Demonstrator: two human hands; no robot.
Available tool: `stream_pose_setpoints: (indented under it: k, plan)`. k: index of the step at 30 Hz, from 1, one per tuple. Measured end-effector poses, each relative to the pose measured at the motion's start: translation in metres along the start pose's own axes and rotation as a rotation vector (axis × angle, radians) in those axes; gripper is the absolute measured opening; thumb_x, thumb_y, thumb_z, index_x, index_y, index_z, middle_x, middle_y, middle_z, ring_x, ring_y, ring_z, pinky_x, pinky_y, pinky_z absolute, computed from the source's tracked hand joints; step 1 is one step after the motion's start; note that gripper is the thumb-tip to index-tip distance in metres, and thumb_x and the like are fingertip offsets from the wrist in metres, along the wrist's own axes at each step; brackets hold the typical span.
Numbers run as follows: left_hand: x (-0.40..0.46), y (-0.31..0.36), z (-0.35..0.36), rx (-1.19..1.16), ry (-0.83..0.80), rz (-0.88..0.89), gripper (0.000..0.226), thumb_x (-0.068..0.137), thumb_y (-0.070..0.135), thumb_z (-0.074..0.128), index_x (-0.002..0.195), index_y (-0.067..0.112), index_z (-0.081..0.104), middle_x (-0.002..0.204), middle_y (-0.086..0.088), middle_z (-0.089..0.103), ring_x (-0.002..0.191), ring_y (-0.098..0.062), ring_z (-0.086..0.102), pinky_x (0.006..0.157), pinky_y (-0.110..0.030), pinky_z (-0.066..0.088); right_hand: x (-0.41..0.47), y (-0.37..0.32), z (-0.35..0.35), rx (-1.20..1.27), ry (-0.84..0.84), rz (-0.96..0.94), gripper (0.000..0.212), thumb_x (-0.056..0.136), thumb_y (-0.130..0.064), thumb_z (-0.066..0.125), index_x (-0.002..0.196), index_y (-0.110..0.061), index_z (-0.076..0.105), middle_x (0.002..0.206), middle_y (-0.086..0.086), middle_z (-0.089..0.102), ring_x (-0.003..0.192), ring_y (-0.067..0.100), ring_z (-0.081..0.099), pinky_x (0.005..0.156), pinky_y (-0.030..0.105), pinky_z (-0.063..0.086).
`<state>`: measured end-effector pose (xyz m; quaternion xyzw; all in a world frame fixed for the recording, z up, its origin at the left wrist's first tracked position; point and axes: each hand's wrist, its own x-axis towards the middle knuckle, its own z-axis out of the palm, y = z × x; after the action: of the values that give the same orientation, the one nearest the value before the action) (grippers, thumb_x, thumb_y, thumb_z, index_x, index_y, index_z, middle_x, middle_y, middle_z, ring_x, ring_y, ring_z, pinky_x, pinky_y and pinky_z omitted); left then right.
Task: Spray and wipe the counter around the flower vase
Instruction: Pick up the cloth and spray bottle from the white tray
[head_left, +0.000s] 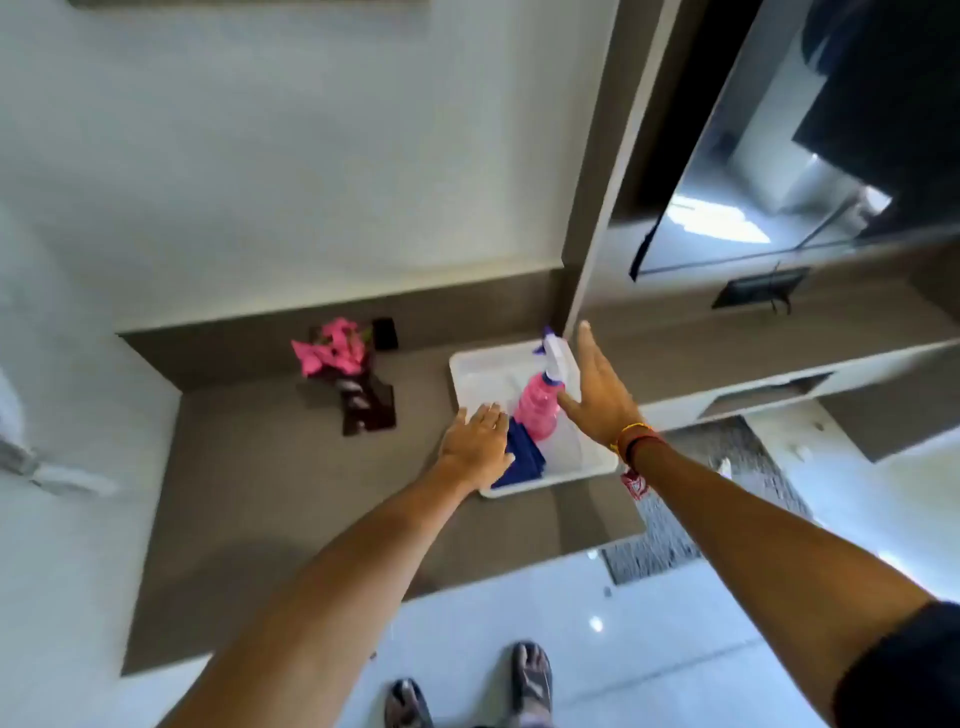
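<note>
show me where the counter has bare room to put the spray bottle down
Bare counter lies in front of the flower vase, left of the white tray. The tray is crowded: spray bottle, blue cloth, both hands.

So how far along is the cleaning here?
Barely started. Nothing looks done: the pink spray bottle and blue cloth still sit in the white tray. In hand: the right hand opens beside the bottle, the left hand rests at the cloth. Left: spraying and wiping around the flower vase.

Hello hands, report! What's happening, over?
Left hand on blue cloth. Right hand open beside pink spray bottle. Neither lifted from white tray.
</note>
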<state>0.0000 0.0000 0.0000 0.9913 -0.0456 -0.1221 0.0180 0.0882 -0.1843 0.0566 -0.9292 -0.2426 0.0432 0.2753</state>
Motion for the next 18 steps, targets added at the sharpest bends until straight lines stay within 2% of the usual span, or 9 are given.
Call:
stream_pose_setpoints:
  k: [2,4,7,9,12,14,16,18]
  plan:
    - [0.010,0.016,0.018,0.052,-0.081,0.029,0.067,0.102,0.041,0.042,0.153,0.003,0.021,0.163,-0.015,0.020,0.150,-0.027,0.019,0.122,-0.049,0.018,0.000,0.019,0.010,0.076,-0.020,0.122,0.101,0.090,-0.032,0.067,0.160,-0.007,-0.001,0.170,0.012,0.006,0.156,0.028,0.016,0.123,0.045,0.027]
    - [0.015,0.025,0.037,0.081,-0.099,0.032,0.066,0.103,0.038,0.042,0.152,0.000,0.021,0.162,-0.018,0.021,0.150,-0.030,0.020,0.122,-0.048,0.020,-0.003,0.030,0.020,0.103,-0.084,0.176,0.103,0.088,-0.036,0.070,0.160,-0.007,0.003,0.169,0.013,0.011,0.154,0.032,0.021,0.121,0.050,0.031]
    - [0.033,0.033,0.055,0.095,-0.164,-0.016,0.067,0.103,0.034,0.046,0.153,0.000,0.018,0.163,-0.020,0.017,0.150,-0.033,0.018,0.122,-0.049,0.021,0.019,0.049,0.033,0.167,-0.134,0.134,0.106,0.085,-0.035,0.075,0.160,-0.008,0.006,0.168,0.013,0.017,0.152,0.035,0.028,0.121,0.050,0.033]
    - [0.034,0.031,0.057,0.112,-0.160,-0.042,0.069,0.102,0.030,0.050,0.155,0.002,0.015,0.164,-0.019,0.012,0.151,-0.034,0.016,0.121,-0.051,0.022,0.031,0.043,0.033,0.233,-0.121,0.104,0.105,0.081,-0.032,0.079,0.159,-0.009,0.012,0.161,0.015,0.032,0.144,0.035,0.041,0.116,0.047,0.038]
    - [0.042,0.037,0.065,0.095,-0.175,-0.065,0.075,0.097,0.020,0.062,0.154,0.002,0.018,0.163,-0.019,0.017,0.149,-0.036,0.020,0.118,-0.053,0.028,0.057,0.042,0.043,0.372,-0.103,0.059,0.090,0.081,-0.036,0.079,0.152,-0.009,0.032,0.133,0.008,0.056,0.118,0.026,0.058,0.103,0.039,0.051]
    - [0.045,0.039,0.065,0.131,-0.138,-0.082,0.073,0.092,0.013,0.068,0.151,0.001,0.027,0.160,-0.020,0.026,0.145,-0.037,0.030,0.113,-0.055,0.036,0.070,0.039,0.049,0.396,-0.065,0.039,0.078,0.085,-0.041,0.074,0.147,-0.008,0.041,0.116,0.001,0.058,0.103,0.017,0.060,0.094,0.034,0.056]
    - [0.049,0.041,0.062,0.164,-0.122,-0.084,0.068,0.088,0.009,0.071,0.146,0.000,0.036,0.155,-0.020,0.036,0.139,-0.037,0.039,0.107,-0.055,0.043,0.080,0.039,0.052,0.448,-0.039,0.027,0.066,0.092,-0.035,0.067,0.148,-0.009,0.042,0.117,0.005,0.060,0.103,0.015,0.060,0.093,0.029,0.054]
    - [0.052,0.040,0.062,0.202,-0.100,-0.062,0.064,0.084,0.008,0.074,0.140,0.000,0.044,0.149,-0.020,0.044,0.133,-0.037,0.044,0.100,-0.055,0.047,0.086,0.043,0.057,0.510,-0.019,0.057,0.054,0.097,-0.027,0.061,0.145,-0.009,0.045,0.116,0.001,0.060,0.098,0.012,0.062,0.090,0.022,0.053]
